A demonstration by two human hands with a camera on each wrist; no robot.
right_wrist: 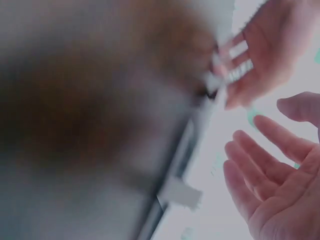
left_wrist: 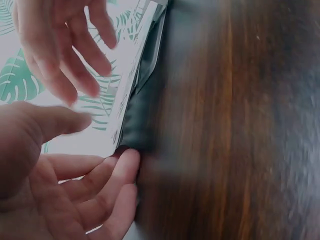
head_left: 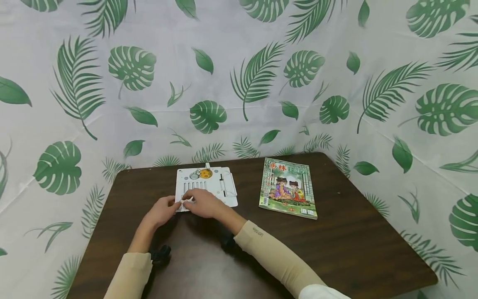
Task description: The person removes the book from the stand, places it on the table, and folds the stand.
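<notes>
Beige fabric sleeves up front, covering both forearms. The left hand just touches the near-left corner of a flat white rectangular panel with printed planets, fingers loose; the right hand is relaxed and released above it (glossy green paper magazine sits to the right). Panel's lying on the dark-brown wooden table.

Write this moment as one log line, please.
left hand: at near-left corner of white board | right hand: over board's near side | magazine: on table, right of board
</notes>
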